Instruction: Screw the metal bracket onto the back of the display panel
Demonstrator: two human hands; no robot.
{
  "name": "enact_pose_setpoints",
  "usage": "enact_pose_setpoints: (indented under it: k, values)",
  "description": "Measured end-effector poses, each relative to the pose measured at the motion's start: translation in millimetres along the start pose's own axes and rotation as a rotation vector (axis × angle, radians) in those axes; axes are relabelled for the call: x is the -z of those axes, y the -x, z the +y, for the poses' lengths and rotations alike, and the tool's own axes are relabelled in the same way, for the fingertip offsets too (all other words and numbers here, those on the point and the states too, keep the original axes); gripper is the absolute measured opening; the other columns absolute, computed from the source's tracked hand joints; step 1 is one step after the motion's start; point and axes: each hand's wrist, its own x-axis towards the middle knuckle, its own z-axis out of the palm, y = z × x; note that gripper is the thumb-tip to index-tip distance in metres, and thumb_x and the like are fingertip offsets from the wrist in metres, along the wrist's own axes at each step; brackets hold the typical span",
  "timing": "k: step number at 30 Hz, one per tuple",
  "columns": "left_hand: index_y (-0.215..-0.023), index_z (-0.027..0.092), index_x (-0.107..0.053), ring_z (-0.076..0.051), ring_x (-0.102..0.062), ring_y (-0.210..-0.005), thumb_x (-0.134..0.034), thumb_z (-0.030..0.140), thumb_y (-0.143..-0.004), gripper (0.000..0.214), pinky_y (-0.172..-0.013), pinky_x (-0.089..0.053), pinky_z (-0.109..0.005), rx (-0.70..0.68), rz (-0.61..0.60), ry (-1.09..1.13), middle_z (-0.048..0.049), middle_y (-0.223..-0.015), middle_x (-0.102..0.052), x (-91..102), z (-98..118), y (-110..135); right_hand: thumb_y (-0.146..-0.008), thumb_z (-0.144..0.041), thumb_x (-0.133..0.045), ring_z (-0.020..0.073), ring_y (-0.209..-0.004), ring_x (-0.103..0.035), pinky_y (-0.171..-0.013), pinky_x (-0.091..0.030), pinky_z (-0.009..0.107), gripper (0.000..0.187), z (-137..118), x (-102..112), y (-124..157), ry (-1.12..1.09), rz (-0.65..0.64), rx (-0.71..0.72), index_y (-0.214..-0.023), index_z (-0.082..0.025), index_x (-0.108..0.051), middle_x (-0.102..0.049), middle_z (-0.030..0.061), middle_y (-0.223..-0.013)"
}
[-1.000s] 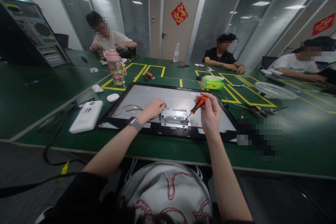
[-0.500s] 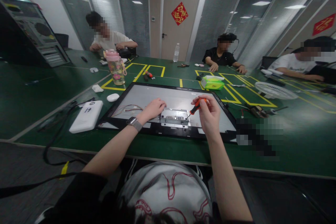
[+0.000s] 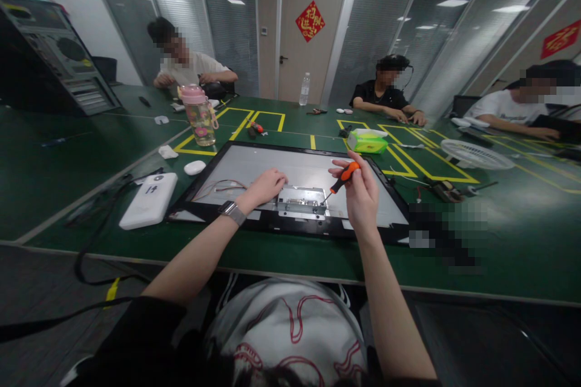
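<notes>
A flat display panel (image 3: 236, 163) with a black frame and silver back lies on the green table. Near its front edge sits a metal bracket (image 3: 303, 201). My right hand (image 3: 361, 190) is closed around the handle of an orange-and-black screwdriver (image 3: 347, 172), some fingers lifted off it. The shaft slants down to the left, its tip at the bracket's right end. My left hand (image 3: 267, 184) rests flat on the panel, fingers slightly bent, beside the bracket's upper left corner; whether it touches the bracket I cannot tell. A thin cable (image 3: 218, 183) lies left of that hand.
Left of the panel are a white power bank (image 3: 149, 201), a white case (image 3: 195, 167) and a pink-lidded bottle (image 3: 200, 124). Behind it stand a green tissue pack (image 3: 367, 141) and a water bottle (image 3: 304, 89). A white fan-like grille (image 3: 476, 154) lies right. Several people sit across the table.
My right hand has shifted its grip and opened some fingers, so more of the screwdriver handle shows. The tip stays at the bracket. My left hand has hardly moved.
</notes>
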Motion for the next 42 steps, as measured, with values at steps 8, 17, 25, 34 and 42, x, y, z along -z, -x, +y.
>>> enact_pose_setpoints:
  k: [8,17,25,34,42]
  values:
    - [-0.098,0.016,-0.069,-0.021,-0.058,-0.091,-0.036,0.021,-0.093,0.034,-0.087,-0.046,-0.033,0.001,0.005,0.006,-0.0074,-0.091,-0.061,-1.3,-1.9,-0.8,-0.088,-0.032,-0.058,0.0164,-0.080,-0.065,-0.077,-0.053,0.034,0.026,1.0,0.6,-0.5,0.166,0.097,0.069,-0.110,-0.024,-0.067,-0.068,0.0027,-0.089]
    - [-0.099,0.015,-0.070,-0.021,-0.058,-0.092,-0.036,0.020,-0.093,0.034,-0.088,-0.046,-0.034,0.017,-0.005,0.013,-0.0082,-0.092,-0.061,1.8,2.1,0.1,-0.091,-0.032,-0.051,0.0184,-0.090,-0.063,-0.090,-0.047,0.039,0.030,-4.0,-2.4,3.8,0.281,0.119,0.137,-0.116,-0.027,-0.067,-0.069,0.0036,-0.096]
    - [-0.099,0.015,-0.069,-0.021,-0.058,-0.091,-0.036,0.021,-0.093,0.034,-0.086,-0.046,-0.034,0.006,-0.002,0.006,-0.0086,-0.093,-0.060,0.4,-0.3,0.6,-0.084,-0.028,-0.062,0.0162,-0.081,-0.060,-0.081,-0.049,0.034,0.022,-3.3,-1.6,1.9,0.257,0.111,0.149,-0.104,-0.026,-0.070,-0.066,0.0029,-0.093]
    - [-0.099,0.015,-0.069,-0.020,-0.058,-0.092,-0.037,0.020,-0.093,0.033,-0.088,-0.046,-0.032,0.001,-0.003,-0.011,-0.0078,-0.093,-0.061,-0.2,-0.4,-0.1,-0.073,-0.023,-0.073,0.0115,-0.070,-0.056,-0.066,-0.046,0.025,0.007,1.5,1.3,-1.0,0.028,0.157,0.108,-0.079,-0.023,-0.070,-0.058,-0.0017,-0.077]
    - [-0.097,0.015,-0.069,-0.021,-0.058,-0.093,-0.036,0.021,-0.093,0.034,-0.088,-0.046,-0.033,-0.017,0.009,0.006,-0.0082,-0.093,-0.061,-4.5,-5.4,-1.3,-0.085,-0.033,-0.062,0.0163,-0.087,-0.064,-0.086,-0.050,0.035,0.019,-7.0,-2.5,2.0,-0.170,-0.041,-0.048,-0.101,-0.026,-0.070,-0.068,0.0025,-0.092]
